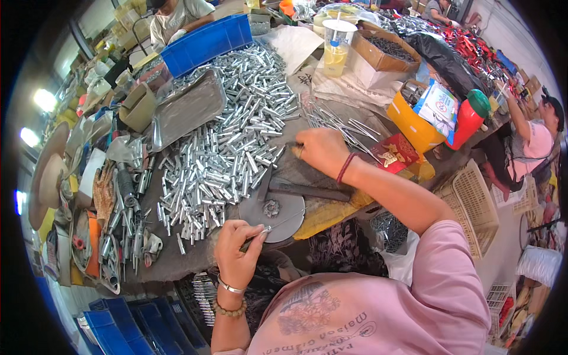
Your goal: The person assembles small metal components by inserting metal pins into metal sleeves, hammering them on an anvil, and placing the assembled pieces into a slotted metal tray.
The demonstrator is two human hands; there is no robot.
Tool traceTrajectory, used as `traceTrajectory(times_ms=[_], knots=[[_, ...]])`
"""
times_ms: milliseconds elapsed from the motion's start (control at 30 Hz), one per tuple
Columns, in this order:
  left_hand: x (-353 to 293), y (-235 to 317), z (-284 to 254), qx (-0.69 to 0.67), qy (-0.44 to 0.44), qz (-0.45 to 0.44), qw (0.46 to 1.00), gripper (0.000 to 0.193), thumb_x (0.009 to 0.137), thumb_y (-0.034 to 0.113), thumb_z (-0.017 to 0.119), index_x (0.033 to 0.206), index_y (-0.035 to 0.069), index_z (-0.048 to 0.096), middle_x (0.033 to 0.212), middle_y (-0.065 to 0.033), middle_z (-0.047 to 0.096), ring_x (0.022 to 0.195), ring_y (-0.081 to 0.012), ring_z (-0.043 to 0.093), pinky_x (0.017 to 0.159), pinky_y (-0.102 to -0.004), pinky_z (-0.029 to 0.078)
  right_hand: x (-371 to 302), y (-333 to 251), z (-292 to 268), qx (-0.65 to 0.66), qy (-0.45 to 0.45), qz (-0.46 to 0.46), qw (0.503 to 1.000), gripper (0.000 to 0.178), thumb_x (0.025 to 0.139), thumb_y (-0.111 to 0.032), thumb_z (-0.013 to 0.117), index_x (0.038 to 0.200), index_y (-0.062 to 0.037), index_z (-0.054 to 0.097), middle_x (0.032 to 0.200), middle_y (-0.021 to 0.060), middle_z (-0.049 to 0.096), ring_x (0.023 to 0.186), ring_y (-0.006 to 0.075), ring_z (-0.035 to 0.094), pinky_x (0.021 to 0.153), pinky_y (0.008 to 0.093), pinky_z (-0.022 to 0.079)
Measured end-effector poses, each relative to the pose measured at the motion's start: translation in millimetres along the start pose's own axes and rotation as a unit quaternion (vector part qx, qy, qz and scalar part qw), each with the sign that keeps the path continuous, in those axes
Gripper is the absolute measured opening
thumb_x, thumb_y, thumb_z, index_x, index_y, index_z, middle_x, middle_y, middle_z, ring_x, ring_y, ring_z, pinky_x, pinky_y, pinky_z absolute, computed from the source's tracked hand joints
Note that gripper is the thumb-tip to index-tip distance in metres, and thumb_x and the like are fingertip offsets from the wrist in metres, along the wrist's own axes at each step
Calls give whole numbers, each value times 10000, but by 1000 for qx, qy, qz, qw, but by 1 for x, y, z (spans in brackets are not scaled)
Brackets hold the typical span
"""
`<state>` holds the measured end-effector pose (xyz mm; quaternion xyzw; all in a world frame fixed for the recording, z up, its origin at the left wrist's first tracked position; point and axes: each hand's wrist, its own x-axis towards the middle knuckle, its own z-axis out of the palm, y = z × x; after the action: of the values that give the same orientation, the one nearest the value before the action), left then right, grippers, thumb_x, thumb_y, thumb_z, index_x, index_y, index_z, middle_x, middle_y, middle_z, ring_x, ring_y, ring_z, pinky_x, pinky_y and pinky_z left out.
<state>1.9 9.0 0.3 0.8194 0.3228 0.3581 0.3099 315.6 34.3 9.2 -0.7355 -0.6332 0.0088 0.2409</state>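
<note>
Close to the table's front edge, my left hand [238, 251] pinches a small silver metal tube [266, 229] between thumb and fingertips. A thin rod [287, 219] runs right from it, over a round grey plate [284, 232]. A small rough metal ring [271, 207] sits on that plate. Behind it lies a hammer [307, 190], its dark head towards the pile. My right hand [322, 151] is raised beyond the hammer with its fingers curled together; what they hold, if anything, is too small to make out.
A large heap of silver tubes [236, 136] spreads left, with a metal tray [189, 109] and blue bin [207, 44] on it. Thin rods [346, 127], a red packet [394, 151] and a yellow container [414, 121] lie right. Tools [127, 219] crowd the left edge. Other people work around.
</note>
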Motion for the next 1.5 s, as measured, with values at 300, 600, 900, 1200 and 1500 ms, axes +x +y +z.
traceTrajectory(times_ms=[300,600,900,1200,1500], knots=[[-2,-4,-1,0,9,6,1000,156,840,-14,797,988,24,762,962,-71,609,840,-184,614,729,-292,479,-13,-8,-21,-77,48,-93,992,177,851,-264,775,894,-94,757,1001,85,732,1007,312,681,878,427,572],[2,3,2,1,19,-3,1000,138,837,67,830,963,70,775,934,-84,642,840,-268,649,721,-357,504,-7,16,-12,-24,180,-133,974,343,931,-223,729,1253,-106,712,1173,140,734,1141,320,684,1001,433,525],[0,-1,0,-8,7,-13,1000,142,847,34,817,978,44,764,948,-73,614,849,-223,622,734,-320,490,-2,18,-31,370,93,105,918,387,910,57,606,1266,-62,700,943,10,677,732,61,605,657,241,495],[0,2,-1,-10,11,-26,1000,151,838,43,831,977,58,775,931,-80,633,832,-242,640,719,-338,502,-56,20,-60,122,15,-34,992,179,849,-73,767,1027,-85,751,950,71,683,839,232,659,751,363,525],[1,-3,0,-1,12,1,1000,150,845,23,820,984,51,771,940,-70,622,822,-210,624,706,-313,483,-74,15,-46,33,-36,-47,998,189,836,-7,669,1003,-93,695,1016,123,639,983,380,668,829,490,530]])
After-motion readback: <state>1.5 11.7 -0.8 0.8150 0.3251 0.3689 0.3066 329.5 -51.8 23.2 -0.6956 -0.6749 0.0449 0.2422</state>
